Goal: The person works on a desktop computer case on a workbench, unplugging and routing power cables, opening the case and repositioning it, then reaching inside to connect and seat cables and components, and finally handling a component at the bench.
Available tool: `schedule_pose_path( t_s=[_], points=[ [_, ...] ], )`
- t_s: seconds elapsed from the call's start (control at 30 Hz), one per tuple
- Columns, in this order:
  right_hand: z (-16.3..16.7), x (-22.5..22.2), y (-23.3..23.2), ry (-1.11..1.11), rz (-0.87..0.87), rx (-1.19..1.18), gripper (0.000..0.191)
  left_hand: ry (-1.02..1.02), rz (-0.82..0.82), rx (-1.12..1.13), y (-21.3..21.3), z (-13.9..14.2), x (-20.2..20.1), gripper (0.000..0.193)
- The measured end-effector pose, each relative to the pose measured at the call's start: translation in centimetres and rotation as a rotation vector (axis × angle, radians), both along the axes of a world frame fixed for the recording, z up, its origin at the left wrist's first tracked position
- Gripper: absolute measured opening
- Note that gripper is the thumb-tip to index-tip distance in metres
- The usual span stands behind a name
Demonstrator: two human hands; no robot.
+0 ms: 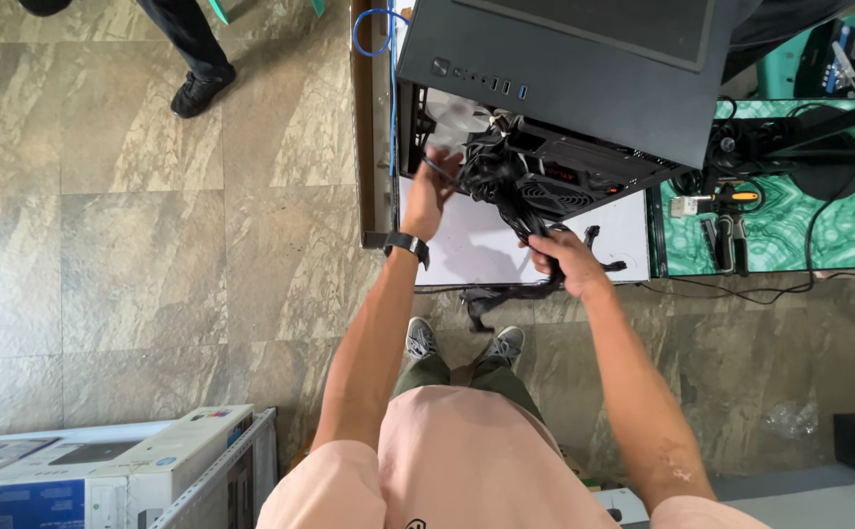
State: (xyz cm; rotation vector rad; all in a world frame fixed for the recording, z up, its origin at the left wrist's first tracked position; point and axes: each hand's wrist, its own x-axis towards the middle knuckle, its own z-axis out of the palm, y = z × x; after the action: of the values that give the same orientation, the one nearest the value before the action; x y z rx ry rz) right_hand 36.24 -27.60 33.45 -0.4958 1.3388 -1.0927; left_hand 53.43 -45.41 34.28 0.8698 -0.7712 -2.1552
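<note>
A black computer case [584, 69] stands on a white table [481, 245], its open side facing me. A black power supply with a round fan grille [569, 191] sits in the opening, with a thick bundle of black cables [506, 191] spilling out. My left hand [432, 191], a black watch on its wrist, reaches into the case at the cables' left side and pinches a thin black cable. My right hand [564, 260] grips the cable bundle near the table's front edge; loose ends hang below it.
A blue cable [388, 59] runs down the table's left edge. A green patterned mat [790, 216] to the right carries screwdrivers [716, 201] and black gear. Another person's leg and shoe [197, 88] stand at top left. Boxes on a shelf [114, 470] lie bottom left.
</note>
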Motion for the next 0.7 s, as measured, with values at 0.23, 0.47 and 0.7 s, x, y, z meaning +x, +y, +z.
schedule_pose_path(
  t_s=[0.23, 0.47, 0.7],
  points=[
    [0.5, -1.5, 0.0, 0.291, 0.086, 0.079, 0.021, -0.063, -0.351, -0.032, 3.7, -2.7, -1.9, 0.063],
    [-1.7, -0.6, -0.2, 0.371, 0.143, 0.117, 0.027, -0.194, -0.292, -0.072, 6.1, -3.6, -0.7, 0.069],
    [-2.8, -0.4, 0.1, -0.299, -0.113, -0.011, 0.042, -0.006, -0.561, -0.227, 9.8, -7.1, -0.5, 0.070]
  ],
)
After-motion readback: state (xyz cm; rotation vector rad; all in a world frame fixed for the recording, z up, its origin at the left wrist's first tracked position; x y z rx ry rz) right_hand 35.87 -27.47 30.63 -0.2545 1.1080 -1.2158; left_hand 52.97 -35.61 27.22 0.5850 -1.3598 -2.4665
